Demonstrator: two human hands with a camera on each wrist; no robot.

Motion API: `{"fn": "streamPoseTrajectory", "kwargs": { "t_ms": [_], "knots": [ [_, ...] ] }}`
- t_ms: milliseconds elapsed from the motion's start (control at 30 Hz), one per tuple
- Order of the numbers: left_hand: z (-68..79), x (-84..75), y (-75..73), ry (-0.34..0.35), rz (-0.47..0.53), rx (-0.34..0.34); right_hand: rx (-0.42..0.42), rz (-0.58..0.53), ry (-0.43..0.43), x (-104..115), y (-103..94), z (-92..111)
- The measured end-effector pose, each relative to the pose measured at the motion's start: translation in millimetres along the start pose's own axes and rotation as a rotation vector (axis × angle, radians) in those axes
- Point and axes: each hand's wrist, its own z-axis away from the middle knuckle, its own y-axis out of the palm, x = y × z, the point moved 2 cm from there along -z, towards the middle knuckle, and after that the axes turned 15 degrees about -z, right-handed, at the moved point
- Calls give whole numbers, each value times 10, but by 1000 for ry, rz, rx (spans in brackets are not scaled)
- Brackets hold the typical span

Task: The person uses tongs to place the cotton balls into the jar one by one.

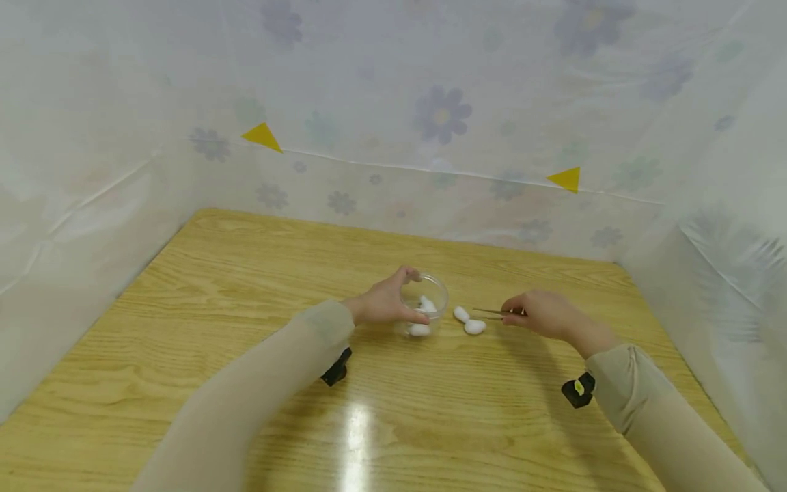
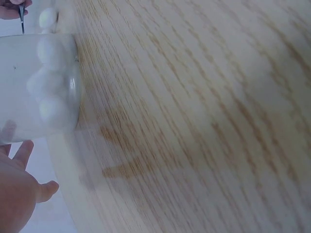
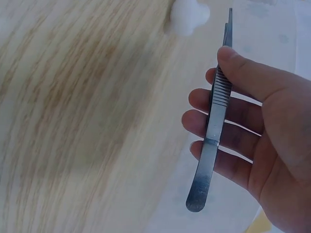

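A clear round plastic jar [image 1: 433, 316] stands on the wooden table with several white cotton balls [image 2: 51, 82] inside. My left hand [image 1: 387, 301] grips it from the left, thumb and fingers spread around its rim. In the right hand [image 1: 544, 314] I hold metal tweezers [image 3: 214, 121], pinched between thumb and fingers. The tweezer tips point left, close to two cotton balls [image 1: 474, 326] that lie on the table just right of the jar. Nothing shows between the tips.
The wooden table [image 1: 277, 273] has rounded far corners. Flowered plastic sheeting [image 1: 369, 82] rises behind it and at both sides. Two yellow triangles [image 1: 263, 138] mark the back sheet. A dark wrist camera [image 1: 578, 390] sits on the right wrist.
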Motion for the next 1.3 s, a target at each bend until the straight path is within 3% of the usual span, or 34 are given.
{"fn": "streamPoseTrajectory", "kwargs": {
  "t_ms": [1300],
  "knots": [
    [3,-1,-9,3,4,5,56,-8,-5,-108,242,-20]
  ]
}}
